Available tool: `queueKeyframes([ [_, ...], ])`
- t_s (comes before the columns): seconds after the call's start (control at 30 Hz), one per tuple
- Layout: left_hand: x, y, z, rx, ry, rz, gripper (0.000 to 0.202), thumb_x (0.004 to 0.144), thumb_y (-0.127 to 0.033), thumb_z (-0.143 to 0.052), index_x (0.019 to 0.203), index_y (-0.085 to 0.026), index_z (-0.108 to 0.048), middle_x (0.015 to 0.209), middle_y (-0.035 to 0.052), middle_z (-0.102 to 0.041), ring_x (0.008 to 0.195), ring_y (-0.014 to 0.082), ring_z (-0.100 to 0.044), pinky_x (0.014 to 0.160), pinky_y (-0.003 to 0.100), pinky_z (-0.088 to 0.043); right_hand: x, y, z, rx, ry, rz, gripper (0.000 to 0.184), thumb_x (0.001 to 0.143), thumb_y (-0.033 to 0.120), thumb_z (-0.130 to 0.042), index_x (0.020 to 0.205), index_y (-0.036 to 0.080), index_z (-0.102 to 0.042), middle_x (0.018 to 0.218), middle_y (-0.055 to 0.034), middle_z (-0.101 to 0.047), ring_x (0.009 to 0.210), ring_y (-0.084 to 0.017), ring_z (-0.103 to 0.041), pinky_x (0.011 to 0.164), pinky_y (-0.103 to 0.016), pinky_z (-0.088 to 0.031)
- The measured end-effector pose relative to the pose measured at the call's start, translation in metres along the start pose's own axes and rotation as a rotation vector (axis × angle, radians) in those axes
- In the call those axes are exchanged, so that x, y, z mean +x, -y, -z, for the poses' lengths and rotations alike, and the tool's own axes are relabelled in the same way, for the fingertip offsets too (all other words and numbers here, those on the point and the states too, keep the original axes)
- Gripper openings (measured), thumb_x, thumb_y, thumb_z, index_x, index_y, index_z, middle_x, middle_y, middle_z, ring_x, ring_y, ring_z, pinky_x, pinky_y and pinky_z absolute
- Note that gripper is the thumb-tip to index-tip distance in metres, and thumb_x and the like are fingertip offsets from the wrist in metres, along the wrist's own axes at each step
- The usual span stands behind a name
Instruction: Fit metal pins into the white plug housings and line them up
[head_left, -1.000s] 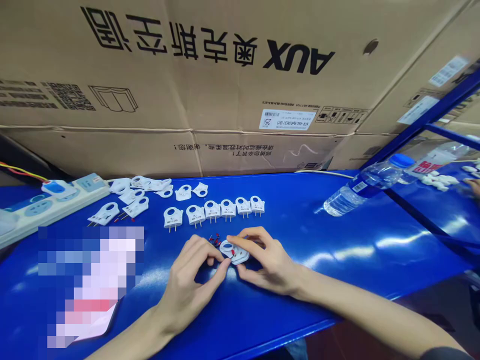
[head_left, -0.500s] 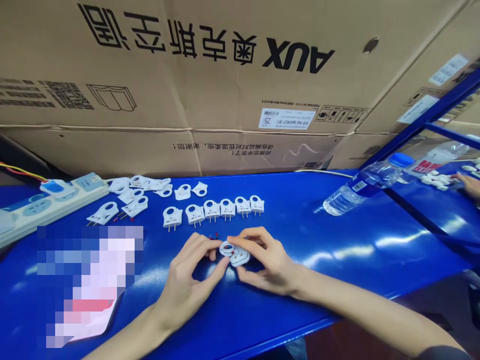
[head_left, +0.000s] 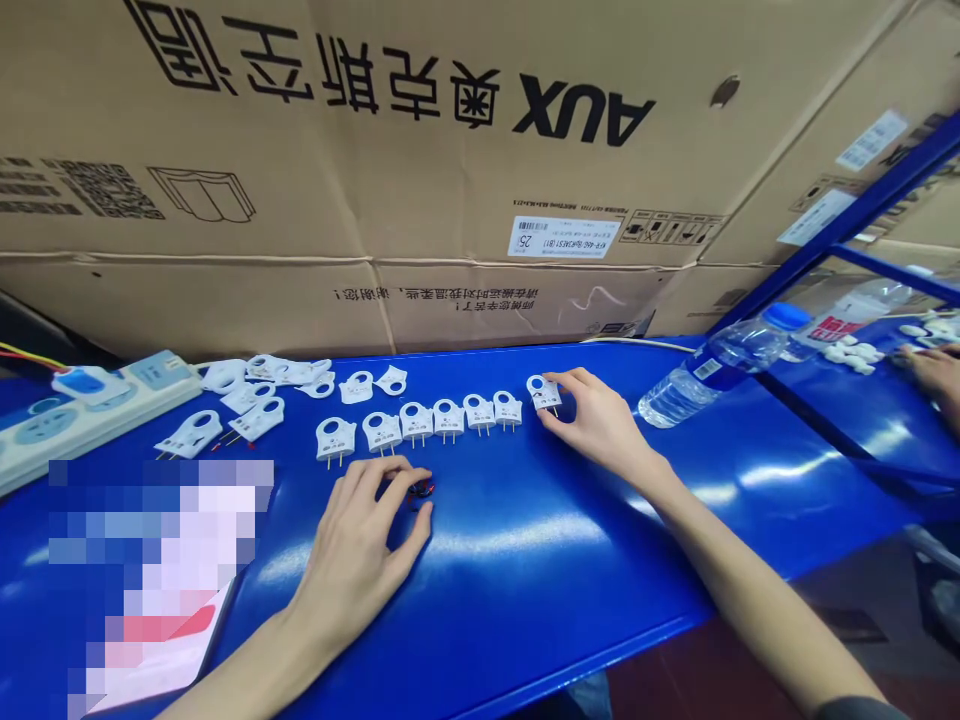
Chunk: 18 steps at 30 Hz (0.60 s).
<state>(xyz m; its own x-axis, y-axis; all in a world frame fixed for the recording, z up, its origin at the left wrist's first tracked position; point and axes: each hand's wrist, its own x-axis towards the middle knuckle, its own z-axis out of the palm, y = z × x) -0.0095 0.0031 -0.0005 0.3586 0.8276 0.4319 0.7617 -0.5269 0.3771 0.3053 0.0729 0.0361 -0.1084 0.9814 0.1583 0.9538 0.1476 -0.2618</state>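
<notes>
My right hand (head_left: 596, 415) pinches a white two-pin plug piece (head_left: 541, 393) with a round hole, at the right end of a row of similar plug pieces (head_left: 448, 420). Its two metal pins point toward me. My left hand (head_left: 367, 530) rests on the blue table, thumb and fingers apart. Between them lie small dark and red parts (head_left: 422, 489), too small to name for certain. Behind the left hand, the row's pieces stand side by side with pins toward me. More white pieces (head_left: 259, 415) lie loosely at the back left, some overlapping.
A white power strip (head_left: 97, 405) and a blurred pinkish flat object (head_left: 169, 625) are on the left. A water bottle (head_left: 716, 365) leans at the right by a blue metal frame (head_left: 832, 240). Cardboard (head_left: 420, 200) walls the back. Another person's hand (head_left: 934, 370) shows far right.
My right hand has carried the plug piece from between both hands to the row's right end. My left hand has let go of it and moved slightly left. The view has shifted a little.
</notes>
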Motion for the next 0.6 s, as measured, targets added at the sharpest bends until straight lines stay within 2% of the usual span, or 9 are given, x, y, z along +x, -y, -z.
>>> queueKeyframes([
  [0.17,-0.001,0.0,0.0,0.021,0.035,-0.014,0.019,0.101,-0.028,-0.052,0.115,-0.025,-0.065,0.116,0.0079,-0.068,0.107,0.0267,-0.062,0.087,0.042,-0.05,-0.002,-0.003,-0.005,-0.129,0.119,0.037,0.047,0.095,0.039,-0.063,0.138,0.019,-0.063,0.128,-0.0142,-0.067,0.117,-0.034,-0.061,0.098,-0.047,-0.051],
  [0.37,-0.001,0.0,0.001,0.031,0.035,-0.03,0.019,0.101,-0.027,-0.051,0.112,-0.025,-0.066,0.114,0.0083,-0.069,0.106,0.0263,-0.062,0.085,0.041,-0.049,-0.004,0.001,-0.01,-0.163,0.113,0.018,0.057,0.095,0.041,-0.062,0.147,0.019,-0.055,0.133,-0.0151,-0.065,0.12,-0.035,-0.059,0.095,-0.045,-0.051],
  [0.6,0.0,0.0,0.001,0.021,0.039,-0.048,0.016,0.1,-0.026,-0.054,0.107,-0.024,-0.069,0.112,0.0074,-0.068,0.105,0.0265,-0.061,0.086,0.042,-0.048,-0.006,0.01,-0.012,-0.123,0.142,-0.006,0.052,0.099,0.04,-0.058,0.145,0.016,-0.057,0.133,-0.0165,-0.063,0.12,-0.034,-0.062,0.096,-0.045,-0.054],
])
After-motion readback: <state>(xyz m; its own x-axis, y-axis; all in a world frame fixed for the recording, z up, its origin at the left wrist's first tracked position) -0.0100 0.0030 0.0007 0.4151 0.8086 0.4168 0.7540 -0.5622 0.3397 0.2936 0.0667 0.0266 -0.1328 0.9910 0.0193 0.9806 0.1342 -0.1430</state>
